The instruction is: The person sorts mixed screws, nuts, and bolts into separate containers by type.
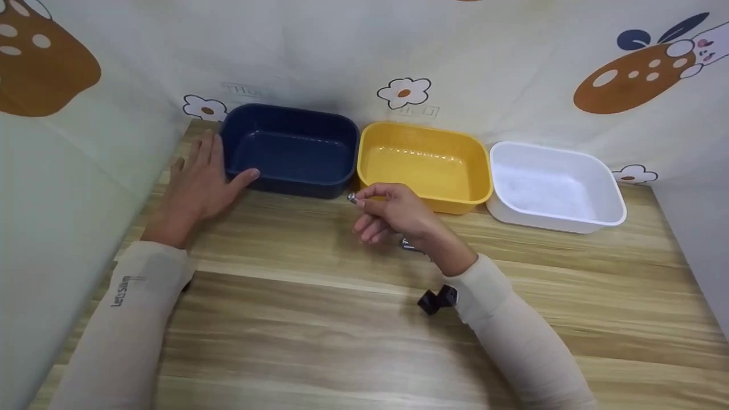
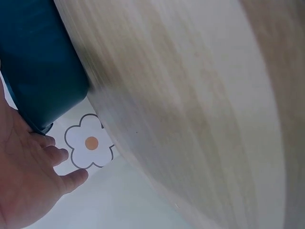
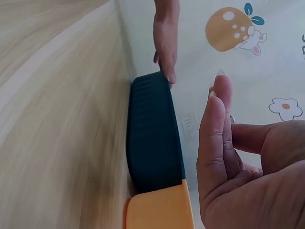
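My right hand (image 1: pixel 398 213) pinches a small shiny metal piece (image 1: pixel 352 198) between thumb and index finger, in front of the gap between the dark blue bin (image 1: pixel 296 185) and the yellow bin (image 1: pixel 424 165). Its other fingers are loosely bent. In the right wrist view the hand (image 3: pixel 257 176) mostly hides the piece. My left hand (image 1: pixel 199 185) rests against the left end of the blue bin, fingers extended along its side and thumb at the front rim. More silver metal (image 1: pixel 407 245) lies on the table, partly hidden below the right hand.
A white bin (image 1: pixel 558 219) stands right of the yellow one, completing a row along the patterned back cloth (image 1: pixel 319 51). Cloth also borders the wooden table (image 1: pixel 296 330) at the left and right. A black device (image 1: pixel 437 300) sits at the right cuff.
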Demonstrator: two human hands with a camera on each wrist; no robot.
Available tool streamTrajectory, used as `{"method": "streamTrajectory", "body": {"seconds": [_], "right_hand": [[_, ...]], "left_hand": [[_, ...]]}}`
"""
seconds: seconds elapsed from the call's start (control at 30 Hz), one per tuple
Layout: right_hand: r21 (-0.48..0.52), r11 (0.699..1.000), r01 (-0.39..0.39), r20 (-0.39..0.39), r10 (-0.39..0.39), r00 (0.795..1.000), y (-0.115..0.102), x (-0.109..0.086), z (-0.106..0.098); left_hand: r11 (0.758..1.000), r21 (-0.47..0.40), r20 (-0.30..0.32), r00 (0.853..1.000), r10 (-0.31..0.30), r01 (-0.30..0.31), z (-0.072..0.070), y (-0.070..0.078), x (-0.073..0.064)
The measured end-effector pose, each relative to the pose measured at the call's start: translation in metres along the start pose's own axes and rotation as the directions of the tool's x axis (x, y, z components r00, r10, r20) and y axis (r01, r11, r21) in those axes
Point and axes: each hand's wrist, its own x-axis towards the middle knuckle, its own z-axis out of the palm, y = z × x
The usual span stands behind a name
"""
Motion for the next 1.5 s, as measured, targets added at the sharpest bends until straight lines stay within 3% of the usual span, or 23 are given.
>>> {"method": "streamTrajectory", "body": {"seconds": [0.63, 0.83, 1.3, 1.5], "right_hand": [[0.073, 0.997, -0.001, -0.022, 0.003, 1.0, -0.01, 0.037, 0.024], [0.084, 0.996, 0.016, -0.048, -0.012, 0.999, -0.013, 0.046, 0.026], [0.208, 0.977, 0.047, -0.135, -0.018, 0.991, -0.02, 0.067, 0.025], [0.211, 0.977, 0.036, -0.131, -0.008, 0.991, -0.022, 0.073, 0.028]], "left_hand": [[1.0, -0.011, 0.009, 1.0, 0.011, -0.011, 0.001, 0.003, 0.005], [1.0, -0.015, 0.01, 1.0, 0.017, -0.017, 0.001, 0.005, 0.008], [1.0, -0.002, -0.005, 1.0, 0.024, -0.024, 0.0, 0.003, 0.005], [1.0, -0.001, -0.001, 1.0, 0.009, -0.009, 0.0, 0.0, 0.002]]}}
